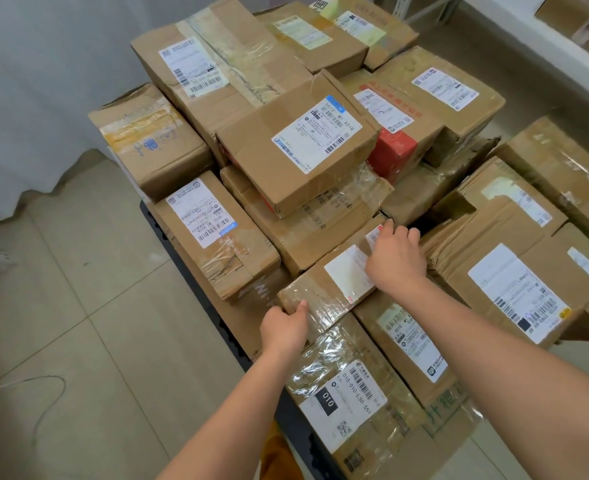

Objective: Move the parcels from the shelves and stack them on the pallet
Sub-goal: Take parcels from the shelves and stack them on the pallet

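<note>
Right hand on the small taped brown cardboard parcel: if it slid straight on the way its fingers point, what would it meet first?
Probably the crumpled brown cardboard box just beyond the right hand, across a dark gap; depth is uncertain.

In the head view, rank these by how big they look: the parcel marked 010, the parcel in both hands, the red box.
1. Parcel marked 010, though nearest the camera.
2. Held parcel.
3. Red box, mostly hidden.
</note>
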`<action>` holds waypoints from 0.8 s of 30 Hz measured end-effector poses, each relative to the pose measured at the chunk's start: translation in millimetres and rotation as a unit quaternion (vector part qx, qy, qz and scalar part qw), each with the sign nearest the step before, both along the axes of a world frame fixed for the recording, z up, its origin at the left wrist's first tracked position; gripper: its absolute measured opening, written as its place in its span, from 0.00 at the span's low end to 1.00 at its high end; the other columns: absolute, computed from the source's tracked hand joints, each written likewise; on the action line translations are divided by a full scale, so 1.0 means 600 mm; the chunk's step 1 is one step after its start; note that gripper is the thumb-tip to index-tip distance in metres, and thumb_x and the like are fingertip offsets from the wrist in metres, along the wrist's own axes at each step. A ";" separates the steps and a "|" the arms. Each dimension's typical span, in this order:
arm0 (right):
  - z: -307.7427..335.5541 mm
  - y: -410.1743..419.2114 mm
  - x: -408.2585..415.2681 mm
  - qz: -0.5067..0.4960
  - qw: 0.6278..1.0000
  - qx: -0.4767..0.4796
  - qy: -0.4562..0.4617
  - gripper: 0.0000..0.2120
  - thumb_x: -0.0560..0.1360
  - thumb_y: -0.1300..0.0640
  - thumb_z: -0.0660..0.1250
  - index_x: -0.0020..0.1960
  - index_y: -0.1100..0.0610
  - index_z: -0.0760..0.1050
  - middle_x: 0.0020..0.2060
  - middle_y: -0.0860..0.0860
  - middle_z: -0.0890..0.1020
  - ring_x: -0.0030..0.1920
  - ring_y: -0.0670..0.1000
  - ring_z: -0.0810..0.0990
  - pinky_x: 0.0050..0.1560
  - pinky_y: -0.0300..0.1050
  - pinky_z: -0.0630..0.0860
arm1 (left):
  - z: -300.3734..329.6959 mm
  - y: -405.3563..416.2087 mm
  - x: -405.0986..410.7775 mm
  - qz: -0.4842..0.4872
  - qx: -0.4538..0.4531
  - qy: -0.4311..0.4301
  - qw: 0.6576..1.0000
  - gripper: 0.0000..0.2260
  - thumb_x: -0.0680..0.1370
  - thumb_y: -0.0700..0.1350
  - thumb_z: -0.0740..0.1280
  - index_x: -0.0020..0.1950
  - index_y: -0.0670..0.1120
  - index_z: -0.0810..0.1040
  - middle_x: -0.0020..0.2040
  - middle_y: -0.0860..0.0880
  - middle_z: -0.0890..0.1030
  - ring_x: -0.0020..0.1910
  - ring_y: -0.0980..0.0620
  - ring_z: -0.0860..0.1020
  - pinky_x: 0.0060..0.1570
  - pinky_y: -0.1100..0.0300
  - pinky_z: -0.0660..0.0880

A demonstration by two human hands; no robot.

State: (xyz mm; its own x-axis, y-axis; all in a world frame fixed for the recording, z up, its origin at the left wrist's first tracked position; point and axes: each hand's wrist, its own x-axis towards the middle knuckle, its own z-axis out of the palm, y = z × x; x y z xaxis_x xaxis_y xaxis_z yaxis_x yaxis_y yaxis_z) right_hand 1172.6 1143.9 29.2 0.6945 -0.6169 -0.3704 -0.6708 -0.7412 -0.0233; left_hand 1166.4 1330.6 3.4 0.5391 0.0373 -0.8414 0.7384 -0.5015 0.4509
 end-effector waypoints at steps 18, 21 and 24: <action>0.011 -0.049 0.002 -0.057 0.987 0.148 -0.002 0.36 0.76 0.63 0.63 0.79 0.60 0.51 0.79 0.60 0.48 0.78 0.61 0.49 0.74 0.54 0.57 | 0.025 -0.069 0.013 -0.021 -0.023 0.041 0.999 0.22 0.81 0.51 0.66 0.71 0.41 0.69 0.60 0.47 0.76 0.58 0.45 0.75 0.56 0.53 0.72; 0.037 -0.044 0.000 -0.042 0.983 0.177 -0.030 0.31 0.75 0.64 0.61 0.76 0.60 0.57 0.78 0.57 0.52 0.76 0.58 0.59 0.69 0.49 0.65 | 0.051 -0.057 0.016 -0.029 -0.056 0.077 0.995 0.25 0.79 0.44 0.66 0.75 0.43 0.64 0.65 0.45 0.76 0.64 0.42 0.75 0.67 0.45 0.71; 0.094 -0.042 -0.007 0.005 0.979 0.200 -0.035 0.29 0.76 0.62 0.60 0.76 0.60 0.59 0.77 0.57 0.57 0.74 0.57 0.62 0.69 0.49 0.65 | 0.102 -0.051 0.022 -0.042 -0.024 0.047 0.998 0.24 0.79 0.42 0.65 0.73 0.41 0.65 0.60 0.39 0.78 0.59 0.39 0.78 0.59 0.46 0.75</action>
